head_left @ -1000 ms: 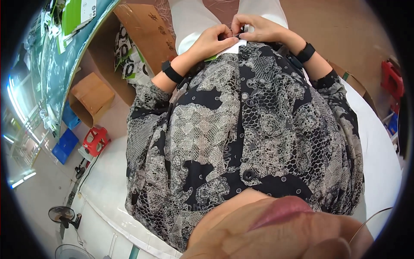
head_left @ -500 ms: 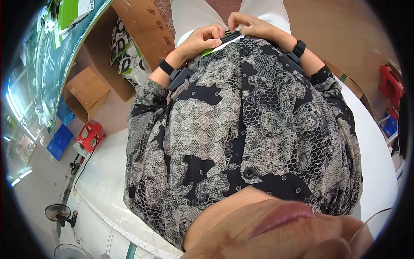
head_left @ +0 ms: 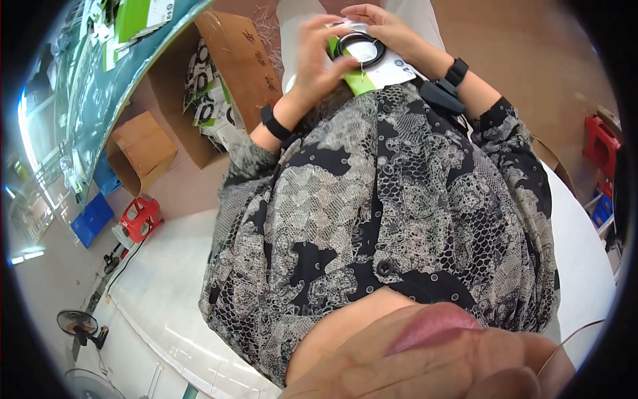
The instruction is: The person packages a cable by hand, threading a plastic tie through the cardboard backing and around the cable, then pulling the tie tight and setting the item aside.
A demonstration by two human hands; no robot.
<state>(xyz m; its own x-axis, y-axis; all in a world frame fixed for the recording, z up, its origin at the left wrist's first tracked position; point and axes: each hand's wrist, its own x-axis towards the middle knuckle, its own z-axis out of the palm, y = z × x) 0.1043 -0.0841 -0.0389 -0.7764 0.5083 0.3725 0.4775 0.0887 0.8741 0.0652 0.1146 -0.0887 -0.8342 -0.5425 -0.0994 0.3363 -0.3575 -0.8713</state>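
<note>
Left fingers (head_left: 342, 66): cannot tell. Right fingers (head_left: 365, 11) grasp card (head_left: 393, 74); black coil (head_left: 381, 56) beside them. Likely light, bendable; hold edge.

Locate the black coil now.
In the head view, the black coil is at top centre, on the green and white card, between the left hand and right hand.

My hands meet at 12 o'clock, close beside each other. My left forearm (head_left: 290, 110) angles toward 1 o'clock, and my left hand (head_left: 318, 63) is blurred, its thumb (head_left: 344, 67) stretched toward 3 o'clock, well apart from the curved fingers (head_left: 319, 28). My right forearm (head_left: 482, 93) slants toward 10 o'clock; there my right hand (head_left: 393, 33) sends its leading finger between 9 and 10 o'clock, knuckles bent. I can't make out that hand's grip.
</note>
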